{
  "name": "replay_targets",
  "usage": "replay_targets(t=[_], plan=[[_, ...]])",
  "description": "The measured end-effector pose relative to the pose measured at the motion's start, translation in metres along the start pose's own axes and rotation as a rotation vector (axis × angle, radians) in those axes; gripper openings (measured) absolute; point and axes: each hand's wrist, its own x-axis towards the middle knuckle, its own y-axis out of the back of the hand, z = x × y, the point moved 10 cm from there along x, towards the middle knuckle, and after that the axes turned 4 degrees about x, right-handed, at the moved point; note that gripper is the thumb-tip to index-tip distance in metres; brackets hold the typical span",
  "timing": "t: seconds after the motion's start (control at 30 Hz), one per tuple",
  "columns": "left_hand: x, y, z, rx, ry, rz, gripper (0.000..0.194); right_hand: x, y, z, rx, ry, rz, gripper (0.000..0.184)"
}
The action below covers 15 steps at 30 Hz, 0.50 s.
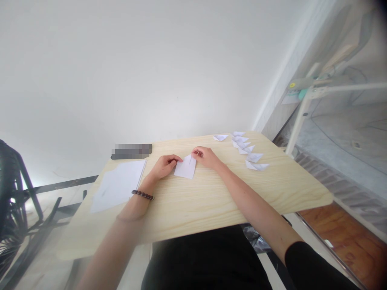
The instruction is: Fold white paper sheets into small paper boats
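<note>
A small folded sheet of white paper (pixel 185 168) lies at the middle of the table, between my two hands. My left hand (pixel 167 165), below a beaded bracelet, has its thumb and fingers pinched at the paper's upper left edge. At the upper right corner of the same paper, my right hand (pixel 205 156) holds on with curled fingers and thumb. Several folded paper boats (pixel 241 144) stand in a loose row to the right, and a single paper boat (pixel 220 137) sits near the table's back edge.
A stack of white paper sheets (pixel 117 185) lies at the left of the pale wooden table (pixel 181 213). Behind it is a dark, partly pixelated object (pixel 127 155). A white wall rises behind the table; a white metal frame (pixel 298 121) stands at right.
</note>
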Motion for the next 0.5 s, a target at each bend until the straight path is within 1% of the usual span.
replay_targets(t=[0.1,0.17,0.33,0.43,0.5], plan=[[0.001,0.001,-0.001,0.019,-0.01,0.018,0.029,0.0,0.008,-0.002,0.004,0.026,0.079,0.03],[0.001,0.002,-0.002,0.048,-0.008,0.034,0.03,0.0,0.009,-0.005,-0.002,0.047,0.081,0.032],[0.003,0.009,-0.009,0.185,0.002,0.103,0.029,-0.002,-0.003,-0.013,0.019,0.066,-0.066,0.022],[0.003,0.014,-0.008,0.295,-0.028,0.151,0.026,-0.004,-0.01,-0.021,0.027,0.105,-0.119,0.027],[0.004,0.014,-0.007,0.353,-0.062,0.157,0.026,-0.005,-0.014,-0.026,-0.006,0.147,-0.134,0.032]])
